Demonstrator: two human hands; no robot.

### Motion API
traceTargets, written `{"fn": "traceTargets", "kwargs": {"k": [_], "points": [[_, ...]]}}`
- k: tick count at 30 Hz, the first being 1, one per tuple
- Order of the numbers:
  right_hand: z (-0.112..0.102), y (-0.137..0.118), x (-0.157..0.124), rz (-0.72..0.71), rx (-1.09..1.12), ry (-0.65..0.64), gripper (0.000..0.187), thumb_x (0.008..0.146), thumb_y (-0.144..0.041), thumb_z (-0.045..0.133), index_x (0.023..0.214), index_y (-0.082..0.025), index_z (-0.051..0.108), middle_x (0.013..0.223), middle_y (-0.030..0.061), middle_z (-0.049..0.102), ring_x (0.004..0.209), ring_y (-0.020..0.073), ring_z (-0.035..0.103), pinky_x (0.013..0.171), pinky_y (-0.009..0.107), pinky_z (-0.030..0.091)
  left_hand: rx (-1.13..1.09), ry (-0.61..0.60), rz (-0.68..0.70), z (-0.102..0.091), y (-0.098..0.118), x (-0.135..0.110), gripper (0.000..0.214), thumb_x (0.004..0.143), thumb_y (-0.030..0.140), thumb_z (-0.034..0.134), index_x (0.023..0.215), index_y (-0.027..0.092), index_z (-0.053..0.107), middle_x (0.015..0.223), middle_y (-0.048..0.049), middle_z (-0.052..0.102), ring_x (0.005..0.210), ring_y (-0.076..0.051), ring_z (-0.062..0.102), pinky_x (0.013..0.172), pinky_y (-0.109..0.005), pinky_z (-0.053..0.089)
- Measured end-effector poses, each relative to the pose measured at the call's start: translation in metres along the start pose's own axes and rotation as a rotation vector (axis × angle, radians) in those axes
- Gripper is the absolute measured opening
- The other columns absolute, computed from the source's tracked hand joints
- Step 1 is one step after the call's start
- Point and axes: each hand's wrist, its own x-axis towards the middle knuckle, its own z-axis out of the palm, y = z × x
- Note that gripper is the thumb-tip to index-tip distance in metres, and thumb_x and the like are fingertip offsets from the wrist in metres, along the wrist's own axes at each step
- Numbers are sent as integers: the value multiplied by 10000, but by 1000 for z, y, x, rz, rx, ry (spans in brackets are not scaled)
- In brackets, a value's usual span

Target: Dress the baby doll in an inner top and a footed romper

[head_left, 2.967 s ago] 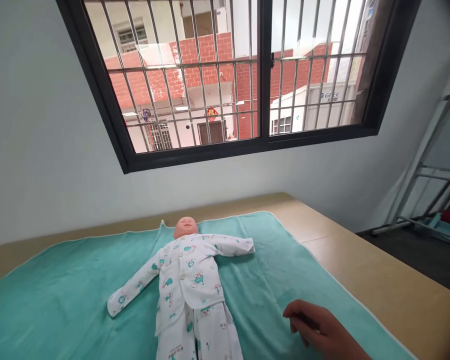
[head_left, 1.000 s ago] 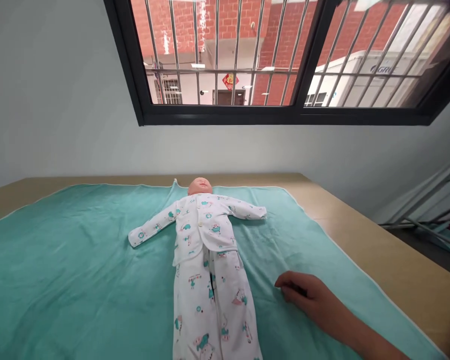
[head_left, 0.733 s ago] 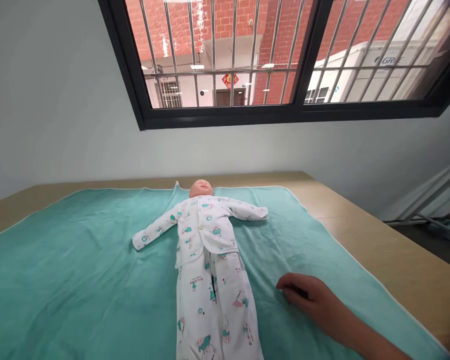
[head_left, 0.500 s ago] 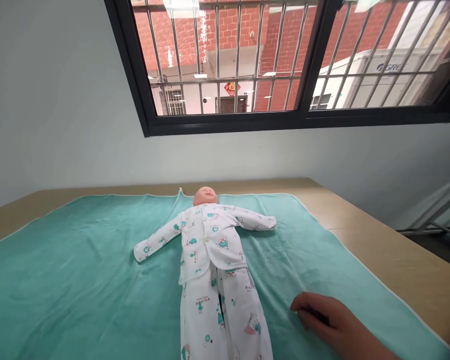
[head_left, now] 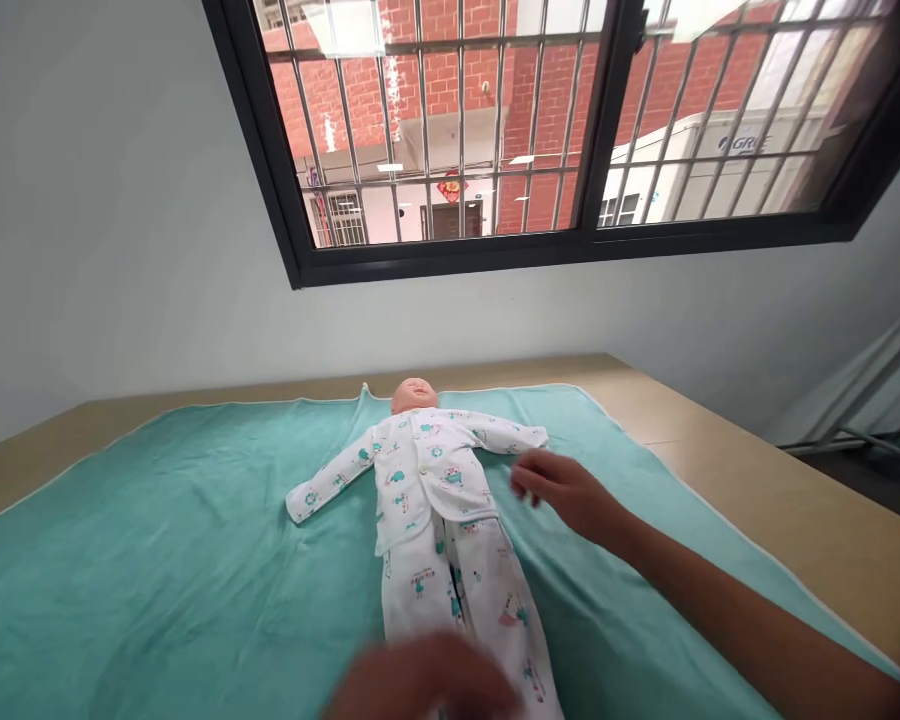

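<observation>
A baby doll (head_left: 414,395) lies face up on a teal blanket (head_left: 195,560), dressed in a white printed jacket (head_left: 439,475) and matching trousers (head_left: 487,590). Both sleeves stretch outward, and the jacket lies closed down the front. My right hand (head_left: 562,492) hovers over the blanket beside the jacket, just below the right-hand sleeve. Its fingers are loosely bent, slightly apart, and nothing shows in them. At the bottom edge my left hand (head_left: 427,680) is over the trouser legs, smeared by motion. Its fingers cannot be made out, and it covers part of the legs.
The blanket covers a wooden table (head_left: 720,490) whose far edge meets a grey wall (head_left: 450,325). Above is a dark-framed window (head_left: 450,262) with metal bars. A metal frame (head_left: 862,410) stands at the right beyond the table.
My right hand has moved up and left, from the blanket near the trousers to beside the jacket. My left hand has come into view at the bottom. The camera view has shifted slightly.
</observation>
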Motion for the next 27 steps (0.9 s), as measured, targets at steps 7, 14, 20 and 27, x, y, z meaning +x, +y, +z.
{"fn": "traceTargets", "kwargs": {"k": [7,14,20,27], "points": [[51,-53,117,-115,472,224,204,781,-389,596,813,-189,617,850,27,667,724,133,619,610,236,470,-80,489,-20,-15,-17,112,158,739,242,589,859,188,677,906,-47,702,898,-198,639,785,-331,518],[86,-25,188,-40,232,293,156,768,-310,505,717,-182,576,723,-4,638,575,101,551,537,217,400,-434,554,-297,-7,-96,183,158,651,119,567,800,145,612,795,-38,650,736,-123,616,705,-259,494],[92,10,193,0,37,311,187,739,-266,490,567,-192,487,578,-31,530,582,122,468,549,235,346,-321,515,-243,-8,-115,181,145,668,131,578,797,147,640,774,-27,648,690,-119,583,721,-264,475],[93,3,196,-60,-100,291,139,734,-293,525,630,-201,543,669,-13,588,666,145,501,613,251,356,-174,447,-181,-4,-108,177,143,677,114,557,770,158,655,765,-38,668,723,-155,591,710,-286,473]]}}
